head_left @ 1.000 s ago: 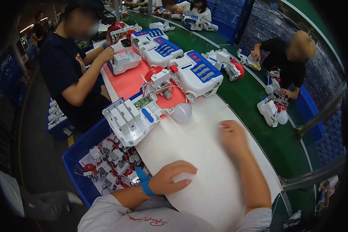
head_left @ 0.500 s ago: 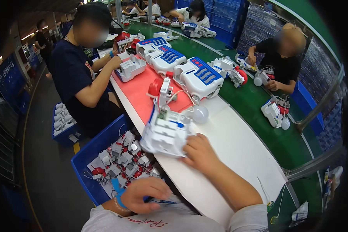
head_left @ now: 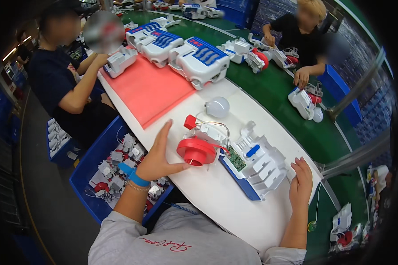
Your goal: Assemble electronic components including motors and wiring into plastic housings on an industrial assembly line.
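While the fingers of the left hand (head_left: 157, 162) are spread wide, with the thumb right by the red wheel (head_left: 198, 150), the fingers of the right hand (head_left: 301, 183) are loosely apart, just beside the white shell (head_left: 269, 164). I can't tell if the thumb touches. The shell lies open on the tabletop (head_left: 208, 201), between both hands. This looks like the step of setting parts down; the next move seems to need a soft grip, minding the wires (head_left: 224, 128). Past the fingers sits a white bulb (head_left: 217, 107). Half a second ago, the right hand was on the shell, which pointed another way.
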Action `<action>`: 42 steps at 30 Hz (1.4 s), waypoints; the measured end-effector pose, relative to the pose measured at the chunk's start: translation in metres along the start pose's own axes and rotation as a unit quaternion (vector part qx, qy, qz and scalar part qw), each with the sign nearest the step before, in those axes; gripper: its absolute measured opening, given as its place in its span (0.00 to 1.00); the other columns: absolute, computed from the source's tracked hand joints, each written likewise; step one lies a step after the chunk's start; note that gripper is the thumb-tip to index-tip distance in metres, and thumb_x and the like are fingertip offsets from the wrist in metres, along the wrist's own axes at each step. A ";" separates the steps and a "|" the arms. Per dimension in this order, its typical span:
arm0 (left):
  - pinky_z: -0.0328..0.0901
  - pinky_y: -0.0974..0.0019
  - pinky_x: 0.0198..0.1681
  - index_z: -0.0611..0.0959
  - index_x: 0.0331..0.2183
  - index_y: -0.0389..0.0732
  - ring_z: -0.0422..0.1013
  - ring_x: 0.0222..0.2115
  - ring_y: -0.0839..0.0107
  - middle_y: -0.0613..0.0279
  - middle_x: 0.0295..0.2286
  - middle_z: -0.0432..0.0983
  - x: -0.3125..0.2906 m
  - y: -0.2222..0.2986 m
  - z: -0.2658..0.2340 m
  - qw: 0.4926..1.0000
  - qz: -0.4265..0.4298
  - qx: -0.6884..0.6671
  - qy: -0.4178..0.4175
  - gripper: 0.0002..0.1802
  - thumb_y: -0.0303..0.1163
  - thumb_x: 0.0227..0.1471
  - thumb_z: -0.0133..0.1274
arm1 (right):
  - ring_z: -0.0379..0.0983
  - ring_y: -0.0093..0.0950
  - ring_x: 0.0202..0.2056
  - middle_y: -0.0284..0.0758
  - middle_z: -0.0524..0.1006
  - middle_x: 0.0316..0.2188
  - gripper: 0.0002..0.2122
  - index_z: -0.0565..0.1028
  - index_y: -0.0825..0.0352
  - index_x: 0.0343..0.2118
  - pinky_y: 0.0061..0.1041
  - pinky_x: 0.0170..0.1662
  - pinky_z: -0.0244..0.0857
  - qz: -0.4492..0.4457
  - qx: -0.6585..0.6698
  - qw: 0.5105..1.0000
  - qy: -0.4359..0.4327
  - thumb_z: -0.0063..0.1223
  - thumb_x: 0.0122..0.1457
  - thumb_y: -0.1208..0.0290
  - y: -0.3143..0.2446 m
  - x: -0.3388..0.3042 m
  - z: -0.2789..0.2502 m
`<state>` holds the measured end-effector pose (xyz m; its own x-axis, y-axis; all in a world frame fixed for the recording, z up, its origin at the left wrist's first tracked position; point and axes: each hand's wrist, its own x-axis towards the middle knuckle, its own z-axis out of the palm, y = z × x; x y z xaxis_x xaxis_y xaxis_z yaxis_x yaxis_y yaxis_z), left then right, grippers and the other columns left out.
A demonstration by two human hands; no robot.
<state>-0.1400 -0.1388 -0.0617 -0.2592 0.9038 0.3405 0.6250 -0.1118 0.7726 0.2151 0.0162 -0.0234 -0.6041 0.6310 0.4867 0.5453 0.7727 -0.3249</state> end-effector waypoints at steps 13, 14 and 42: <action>0.55 0.62 0.51 0.65 0.44 0.40 0.58 0.50 0.59 0.54 0.43 0.61 0.004 0.020 0.053 0.969 0.055 -0.242 0.013 0.36 0.21 0.25 0.57 | 0.68 0.26 0.39 0.27 0.73 0.32 0.11 0.74 0.60 0.29 0.42 0.53 0.46 -0.098 -0.009 0.986 -0.135 0.52 0.39 0.81 -0.043 -0.013 -0.005; 0.55 0.60 0.52 0.66 0.43 0.41 0.57 0.50 0.58 0.55 0.44 0.60 0.003 0.027 0.054 0.970 0.121 -0.211 0.015 0.35 0.20 0.24 0.54 | 0.68 0.25 0.37 0.27 0.73 0.31 0.11 0.74 0.60 0.28 0.42 0.53 0.46 -0.083 0.004 0.986 -0.142 0.52 0.39 0.82 -0.040 -0.014 -0.008; 0.59 0.67 0.47 0.68 0.38 0.41 0.61 0.47 0.67 0.52 0.47 0.60 0.055 0.062 0.085 0.908 0.191 -0.365 -0.070 0.27 0.19 0.28 0.52 | 0.68 0.37 0.30 0.42 0.73 0.20 0.15 0.71 0.70 0.25 0.37 0.53 0.47 0.067 0.147 0.940 -0.301 0.53 0.47 0.59 -0.054 0.050 0.012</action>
<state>-0.0527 -0.0610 -0.0408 0.0030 0.7792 0.6268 -0.0182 -0.6267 0.7791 0.1486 0.0065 0.0089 -0.8089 0.5806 -0.0925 0.5092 0.6131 -0.6041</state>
